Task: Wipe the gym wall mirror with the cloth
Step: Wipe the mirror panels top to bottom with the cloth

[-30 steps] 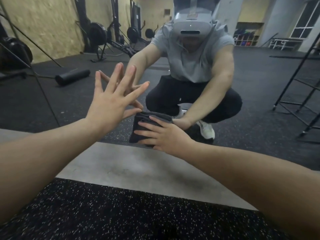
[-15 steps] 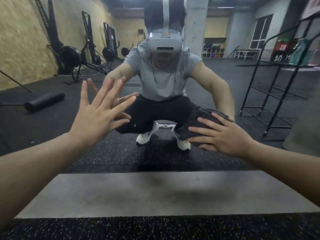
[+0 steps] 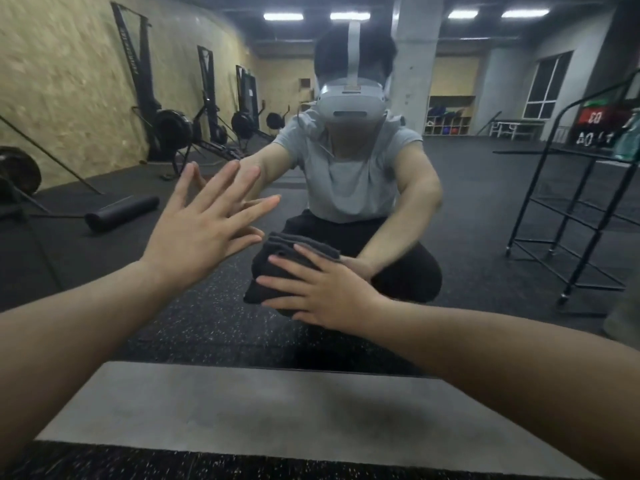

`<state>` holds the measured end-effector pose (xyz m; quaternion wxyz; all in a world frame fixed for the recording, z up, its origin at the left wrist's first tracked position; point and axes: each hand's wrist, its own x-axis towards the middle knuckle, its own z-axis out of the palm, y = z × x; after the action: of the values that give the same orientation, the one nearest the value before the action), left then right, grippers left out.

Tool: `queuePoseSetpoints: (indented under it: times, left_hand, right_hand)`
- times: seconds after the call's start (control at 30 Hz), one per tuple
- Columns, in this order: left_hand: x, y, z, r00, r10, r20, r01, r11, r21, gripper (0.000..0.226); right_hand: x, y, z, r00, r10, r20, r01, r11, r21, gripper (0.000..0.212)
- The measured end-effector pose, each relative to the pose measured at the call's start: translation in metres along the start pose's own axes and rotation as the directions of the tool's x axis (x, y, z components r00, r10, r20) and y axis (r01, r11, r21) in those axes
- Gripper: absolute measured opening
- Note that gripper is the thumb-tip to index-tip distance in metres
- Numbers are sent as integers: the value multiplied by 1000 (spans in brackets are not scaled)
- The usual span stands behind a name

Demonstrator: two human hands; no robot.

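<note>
We crouch before the large gym wall mirror [image 3: 485, 220], right hand [image 3: 329, 299] pressing the folded dark grey cloth [image 3: 277, 268] flat against its lower glass, fingers spread; left hand [image 3: 201, 230], splayed above the cloth, likely braces us.

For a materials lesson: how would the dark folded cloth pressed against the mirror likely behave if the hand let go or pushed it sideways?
The cloth looks soft and layered, so it would probably flop and unfold. Only the flat right hand pins it to the mirror; released, it likely drops. Pushed, it should slide easily on glass.
</note>
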<state>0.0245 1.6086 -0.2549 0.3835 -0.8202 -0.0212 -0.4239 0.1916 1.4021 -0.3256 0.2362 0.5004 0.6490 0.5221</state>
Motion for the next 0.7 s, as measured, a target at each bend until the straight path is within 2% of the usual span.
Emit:
queuePoseSetpoints:
  times: [0.1,0.23,0.43,0.57,0.7]
  left_hand:
    - [-3,-5,2,1000,18,-16,-17,999,39,62]
    - [-3,-6,5,999,28,-41,-27,999,18,61]
    - [-5,-13,3,999,49,-22,-50,998,-50,61]
    - [-5,-20,2,998,55,-24,-56,997,-44,62]
    - [-12,-16,8,999,-24,-30,24,1000,-7,64]
  right_hand:
    - [10,-3,0,1000,-25,17,25,1000,-7,55]
    - [-2,41,-3,997,-81,-9,81,996,42,48]
    - [-37,115,-25,988,120,-101,-109,989,104,48]
    - [-25,80,-17,960,250,-124,-245,968,56,52]
    - [2,15,1,999,28,-38,-26,999,39,56]
